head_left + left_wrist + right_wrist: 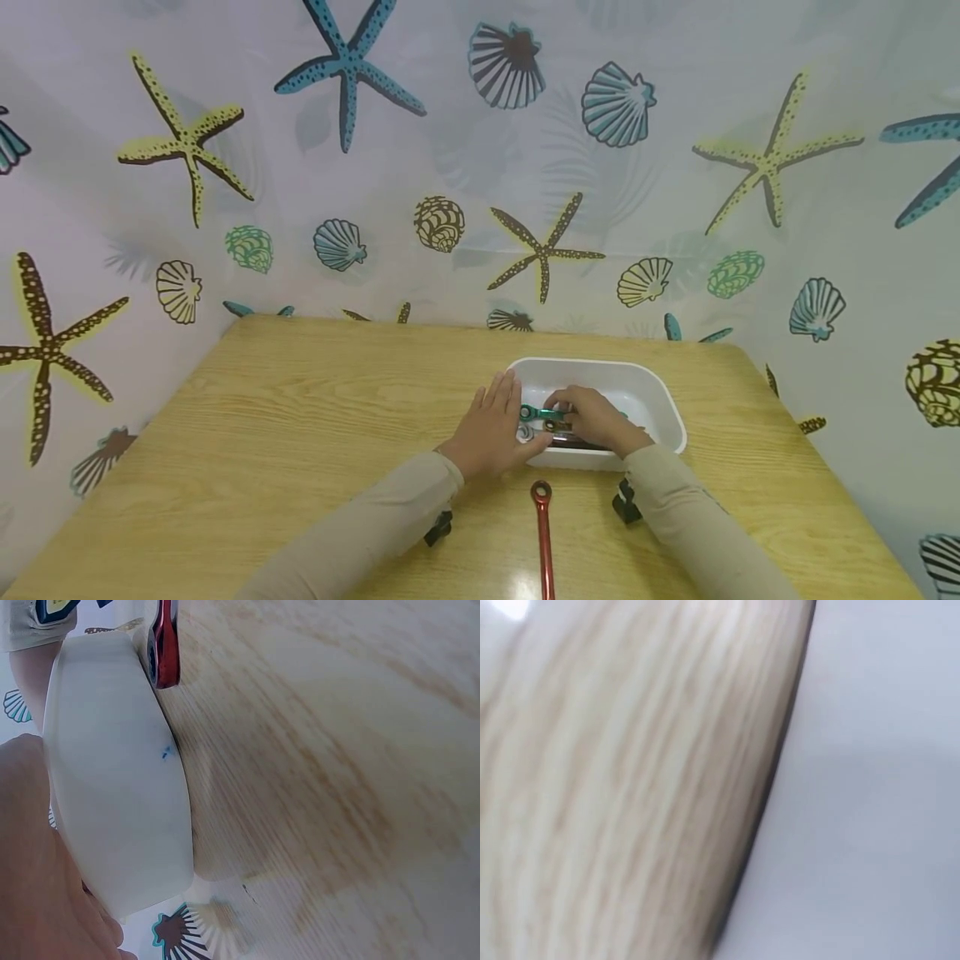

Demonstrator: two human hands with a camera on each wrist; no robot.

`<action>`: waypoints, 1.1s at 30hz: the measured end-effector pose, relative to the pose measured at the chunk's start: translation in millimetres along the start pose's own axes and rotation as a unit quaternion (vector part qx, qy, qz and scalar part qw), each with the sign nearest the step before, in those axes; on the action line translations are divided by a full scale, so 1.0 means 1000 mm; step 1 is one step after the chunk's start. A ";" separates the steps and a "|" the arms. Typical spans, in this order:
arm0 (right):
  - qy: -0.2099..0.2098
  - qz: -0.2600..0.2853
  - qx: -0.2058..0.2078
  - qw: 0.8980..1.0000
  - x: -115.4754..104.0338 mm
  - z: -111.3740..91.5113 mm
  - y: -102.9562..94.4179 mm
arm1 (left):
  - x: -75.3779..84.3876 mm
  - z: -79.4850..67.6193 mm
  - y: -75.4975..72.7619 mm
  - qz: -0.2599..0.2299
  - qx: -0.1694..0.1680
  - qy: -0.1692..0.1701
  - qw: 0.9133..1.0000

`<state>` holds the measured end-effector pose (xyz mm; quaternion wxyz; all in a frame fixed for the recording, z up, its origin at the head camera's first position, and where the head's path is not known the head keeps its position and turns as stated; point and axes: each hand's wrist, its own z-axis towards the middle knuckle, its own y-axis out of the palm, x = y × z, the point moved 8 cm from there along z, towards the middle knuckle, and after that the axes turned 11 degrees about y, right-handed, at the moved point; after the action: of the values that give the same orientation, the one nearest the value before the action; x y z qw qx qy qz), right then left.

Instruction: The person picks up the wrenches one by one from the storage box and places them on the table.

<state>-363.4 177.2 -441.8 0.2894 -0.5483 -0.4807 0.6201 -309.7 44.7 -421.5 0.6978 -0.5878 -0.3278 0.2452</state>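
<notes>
Left hand (489, 435): fingers straight, laid against the left end of the white tray (670, 398). Right hand (595, 415): inside the tray, fingers curled on the green wrench (542, 413), which lies among other tools, partly hidden. Red wrench (544, 533) on the desk (315, 408), near side of tray, between the forearms. Right-wrist view blurred.

White tray (651, 398) with blue mark (166, 752); green wrench (543, 413) and seemingly brassy piece (551, 426) inside; red wrench (544, 537) nearer. The table (337, 400) is yellowish wood-grain, the sleeves (375, 517) beige, the far cloth (442, 133) white with blue and yellow starfish (349, 62).
</notes>
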 end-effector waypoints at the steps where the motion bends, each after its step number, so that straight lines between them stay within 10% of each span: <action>1: 0.003 0.009 -0.002 1.000 0.001 0.000 0.000 | 0.000 0.000 0.000 0.001 0.001 -0.001 1.000; 33: -0.048 0.033 0.030 0.998 -0.011 -0.013 -0.035 | -0.001 0.001 0.002 -0.007 -0.005 0.002 1.000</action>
<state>-354.7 183.8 -405.0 0.2618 -0.5247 -0.4567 0.6690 -310.6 44.9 -423.5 0.6971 -0.5894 -0.3321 0.2376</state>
